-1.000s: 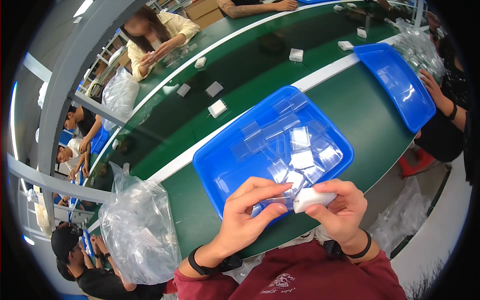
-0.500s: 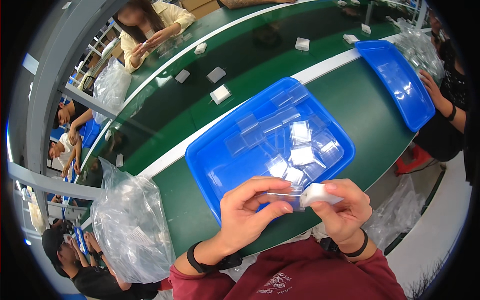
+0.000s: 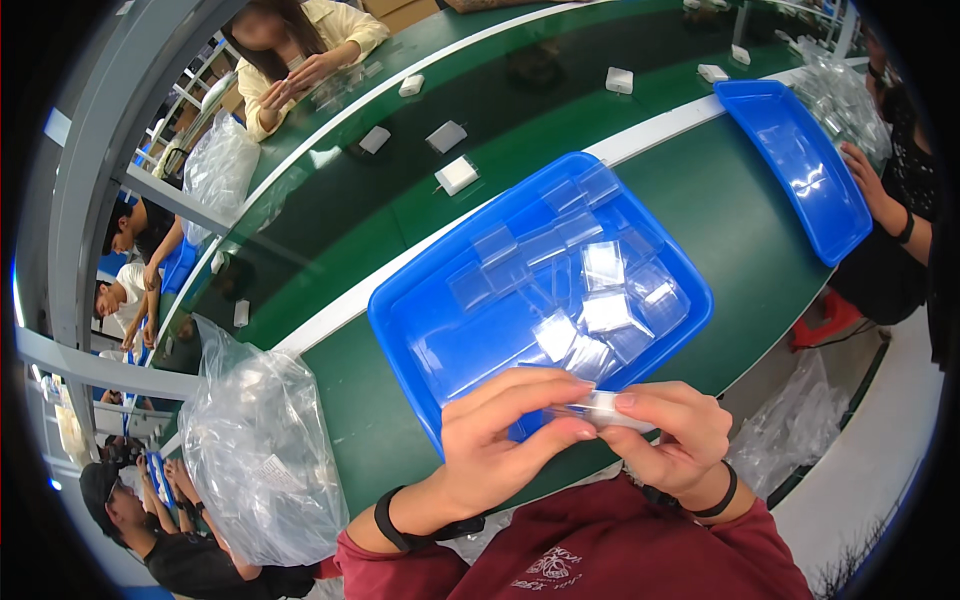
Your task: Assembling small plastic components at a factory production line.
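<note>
My left hand (image 3: 495, 425) pinches a small clear plastic sleeve (image 3: 567, 410) between thumb and fingers. A white plug-in charger (image 3: 604, 402) is gripped by my right hand (image 3: 680, 430), its end meeting the sleeve's opening. How far it sits inside is hidden by my fingers. Both hands are over the near edge of a blue tray (image 3: 400, 360). Inside that tray lie several flat clear sleeves (image 3: 545, 245), some glaring white under the light.
Beyond the tray runs a green conveyor belt (image 3: 350, 210) carrying several white chargers (image 3: 457, 176). A large clear plastic bag (image 3: 265, 460) stands at left. Another blue tray (image 3: 800, 170) is at right, beside a co-worker's hand (image 3: 872, 185). Other people sit across and at far left.
My hands have brought the charger and sleeve together, with the charger moving left into the sleeve's end. Chargers on the belt have shifted slightly right.
</note>
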### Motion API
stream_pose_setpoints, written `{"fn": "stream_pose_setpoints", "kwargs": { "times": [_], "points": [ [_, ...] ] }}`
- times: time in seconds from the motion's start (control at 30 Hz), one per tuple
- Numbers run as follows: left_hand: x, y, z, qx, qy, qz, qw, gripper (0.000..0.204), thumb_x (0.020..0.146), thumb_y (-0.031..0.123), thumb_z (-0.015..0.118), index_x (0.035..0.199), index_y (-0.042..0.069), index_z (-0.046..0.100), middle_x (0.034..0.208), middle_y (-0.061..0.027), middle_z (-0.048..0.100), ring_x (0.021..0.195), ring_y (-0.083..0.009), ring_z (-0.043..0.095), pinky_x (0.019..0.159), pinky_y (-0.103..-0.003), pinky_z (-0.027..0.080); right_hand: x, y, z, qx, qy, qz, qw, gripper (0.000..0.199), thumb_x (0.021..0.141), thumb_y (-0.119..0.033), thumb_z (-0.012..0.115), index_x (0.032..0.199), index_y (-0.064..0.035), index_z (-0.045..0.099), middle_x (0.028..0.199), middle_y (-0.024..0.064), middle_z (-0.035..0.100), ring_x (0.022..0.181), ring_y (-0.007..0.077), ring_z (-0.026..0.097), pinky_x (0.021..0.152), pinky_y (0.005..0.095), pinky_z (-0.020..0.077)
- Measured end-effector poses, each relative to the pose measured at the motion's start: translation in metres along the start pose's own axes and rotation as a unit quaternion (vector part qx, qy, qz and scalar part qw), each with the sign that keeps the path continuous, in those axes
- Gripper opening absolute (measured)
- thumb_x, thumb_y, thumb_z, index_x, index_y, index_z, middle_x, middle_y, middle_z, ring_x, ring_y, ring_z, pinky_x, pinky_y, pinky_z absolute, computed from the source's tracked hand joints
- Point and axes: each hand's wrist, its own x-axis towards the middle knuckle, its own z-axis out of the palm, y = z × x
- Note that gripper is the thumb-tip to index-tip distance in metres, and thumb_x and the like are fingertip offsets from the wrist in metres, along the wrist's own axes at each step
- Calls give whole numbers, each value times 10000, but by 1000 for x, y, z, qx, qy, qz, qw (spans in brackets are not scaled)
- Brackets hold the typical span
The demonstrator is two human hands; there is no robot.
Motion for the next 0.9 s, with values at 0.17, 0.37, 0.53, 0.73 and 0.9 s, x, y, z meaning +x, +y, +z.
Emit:
{"fn": "stream_pose_setpoints", "kwargs": {
  "times": [0.17,0.37,0.53,0.73,0.9],
  "points": [
    [0,10,1,45,-17,-38,998,323,758,-76,719,1066,-86,623,1013,-192,637,929,-251,661,798,-328,561,5,-8,-8,30,-53,66,996,317,719,-34,785,1008,-9,657,856,135,688,691,200,692,568,249,552],
    [-3,13,6,-128,23,-182,975,351,780,-79,697,1116,-95,599,1080,-204,601,935,-262,658,771,-326,576,9,-20,-11,384,-16,396,834,289,791,65,699,1062,77,599,935,183,668,800,190,681,690,278,581],
    [0,11,2,34,-14,-40,999,417,736,-25,761,1116,-86,603,1137,-223,576,949,-280,655,839,-363,551,-2,-7,-7,128,-33,119,984,236,769,65,690,993,-3,662,971,185,656,849,291,681,735,349,573],
    [-2,4,-7,-83,-34,2,996,463,701,-11,795,1123,-59,610,1219,-219,550,963,-244,655,818,-325,560,2,11,-4,191,-11,-26,981,271,770,-32,732,1022,-42,633,1107,215,570,1053,383,595,872,434,529],
    [-4,5,-1,-140,-7,-10,990,467,703,-51,779,1131,-57,590,1249,-245,519,1005,-268,641,848,-360,560,-8,18,-10,240,42,33,969,449,727,-106,806,1105,-24,578,1093,219,596,1029,374,628,851,425,546]
  ]
}}
